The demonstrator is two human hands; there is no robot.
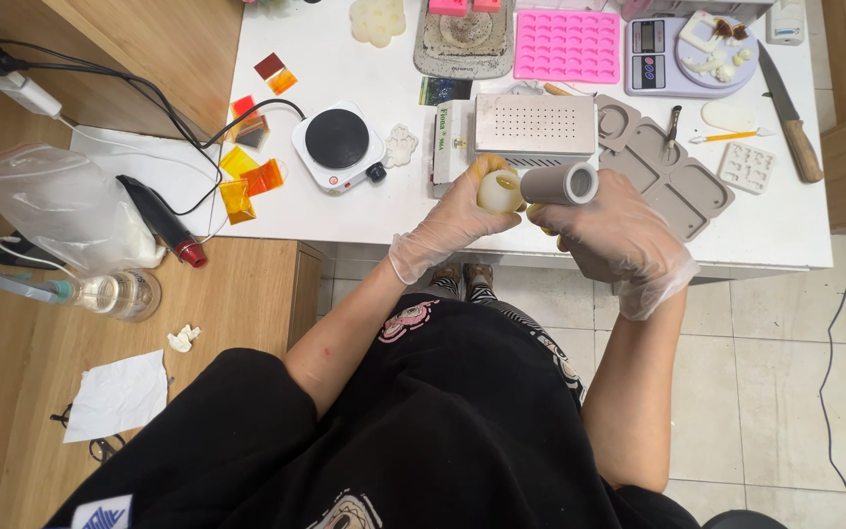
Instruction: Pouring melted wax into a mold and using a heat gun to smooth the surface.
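1. My gloved left hand [452, 217] clasped a cream egg-shaped piece [498, 190] just above the white table [785, 235] edge.
2. My right hand [619, 235] gripped a grey cylinder tool [560, 183], its open end turned away from the piece.
3. By my judgement the piece was already out of its mould; finishing remained.

left hand [462, 211] gloved, fingers curled | right hand [619, 230] gloved, gripping

left hand [452, 220]: clear glove | right hand [619, 240]: clear glove | black short-sleeved top
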